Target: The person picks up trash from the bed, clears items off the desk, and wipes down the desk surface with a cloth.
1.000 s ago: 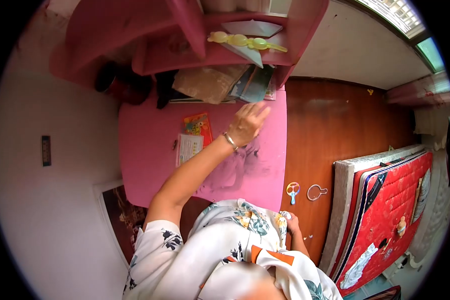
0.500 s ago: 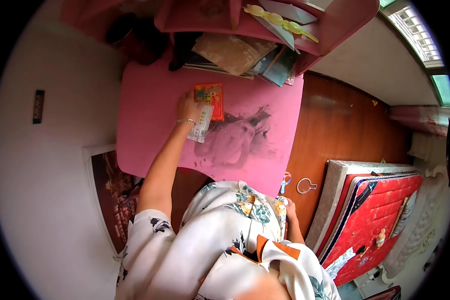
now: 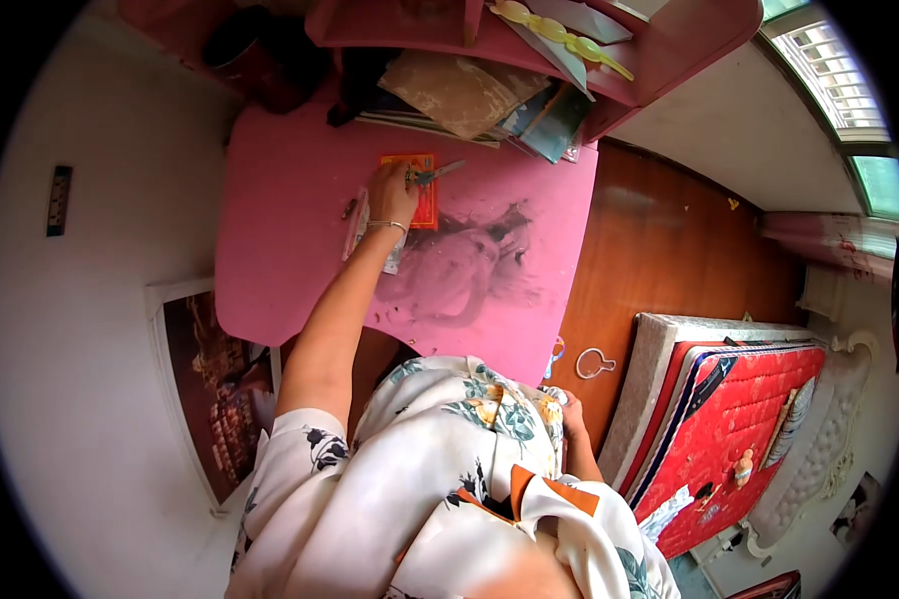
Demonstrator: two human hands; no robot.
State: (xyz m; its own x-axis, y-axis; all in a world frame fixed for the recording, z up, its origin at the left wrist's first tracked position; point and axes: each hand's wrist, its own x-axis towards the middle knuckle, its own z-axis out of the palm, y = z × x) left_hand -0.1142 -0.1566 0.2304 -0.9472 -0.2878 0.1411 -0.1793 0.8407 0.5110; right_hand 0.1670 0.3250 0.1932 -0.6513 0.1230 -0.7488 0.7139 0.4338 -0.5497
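Observation:
My left hand (image 3: pixel 394 195), with a bracelet at its wrist, is over a red-orange booklet (image 3: pixel 425 208) on the pink desk (image 3: pixel 290 210). Its fingers are closed on a small blue-and-grey object (image 3: pixel 440 173) whose thin pale end points right. Under the hand and wrist lies a white printed packet (image 3: pixel 392 262), partly hidden. A small dark item (image 3: pixel 350 208) is just left of it. Low beside my shirt, my right hand (image 3: pixel 572 411) is closed round a crumpled white thing (image 3: pixel 557 395), mostly out of sight.
Dark smudges mark the desk's middle. Papers and books (image 3: pixel 464 95) lie beneath a pink shelf (image 3: pixel 659 65) bearing a yellow item (image 3: pixel 559 38). A dark red bin (image 3: pixel 260 60) stands back left. Right are a clear ring-shaped item (image 3: pixel 595 363) on the floor and red mattresses (image 3: pixel 744 429).
My left hand swung from the desk's back right to the booklet, then moved slightly right and up over it. The blue-and-grey object now sticks out past the booklet. My right hand keeps its hold.

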